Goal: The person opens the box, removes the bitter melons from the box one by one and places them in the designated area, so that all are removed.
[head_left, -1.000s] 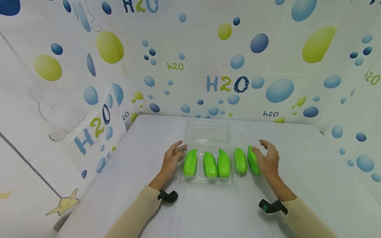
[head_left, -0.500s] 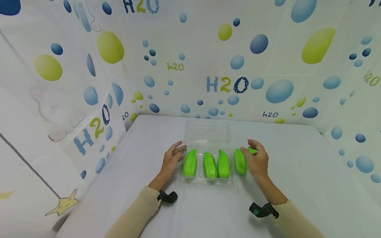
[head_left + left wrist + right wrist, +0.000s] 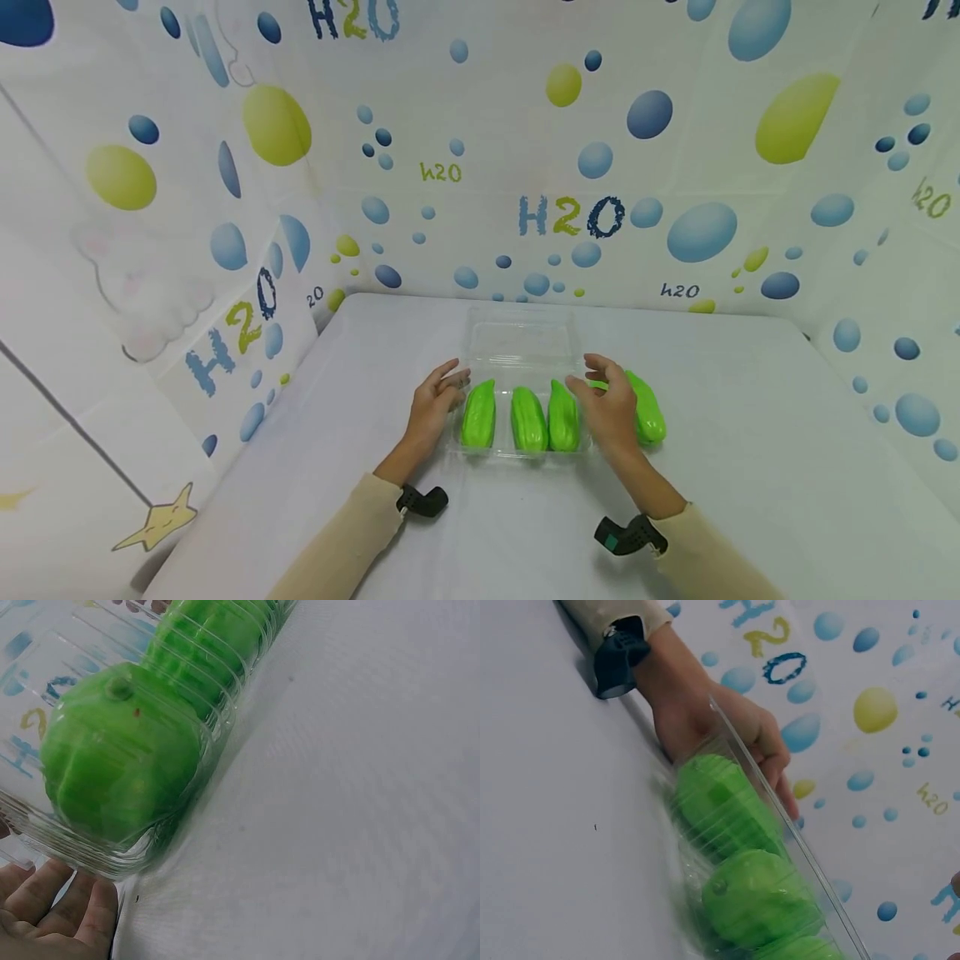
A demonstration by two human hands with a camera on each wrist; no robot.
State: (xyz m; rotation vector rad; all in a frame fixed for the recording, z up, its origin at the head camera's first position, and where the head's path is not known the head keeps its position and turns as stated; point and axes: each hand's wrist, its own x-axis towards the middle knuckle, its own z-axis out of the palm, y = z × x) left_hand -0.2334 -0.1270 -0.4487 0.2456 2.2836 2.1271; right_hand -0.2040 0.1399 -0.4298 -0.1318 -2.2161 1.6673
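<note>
A clear plastic clamshell box (image 3: 503,418) lies open on the table, its lid (image 3: 522,340) folded back away from me. Inside are 3 bright green, ribbed vegetables, one at the left (image 3: 478,415) and two side by side at the right. At the box's left wall rests my left hand (image 3: 431,408), fingers loosely extended; the right wrist view shows this hand (image 3: 720,724) behind the wall. My right hand (image 3: 611,408) is at the right wall, thumb and fingers apart, covering most of another green vegetable (image 3: 597,384). Just right of it lies one more (image 3: 648,408).
White cloth covers the table (image 3: 510,533). A patterned curtain (image 3: 480,200) with blue and green dots encloses the back and sides. Each wrist carries a black camera, on the left (image 3: 423,501) and right (image 3: 632,536).
My right hand has moved left, from the outermost green vegetable to the one beside the box, uncovering the outermost one. My left hand has stayed at the box.
</note>
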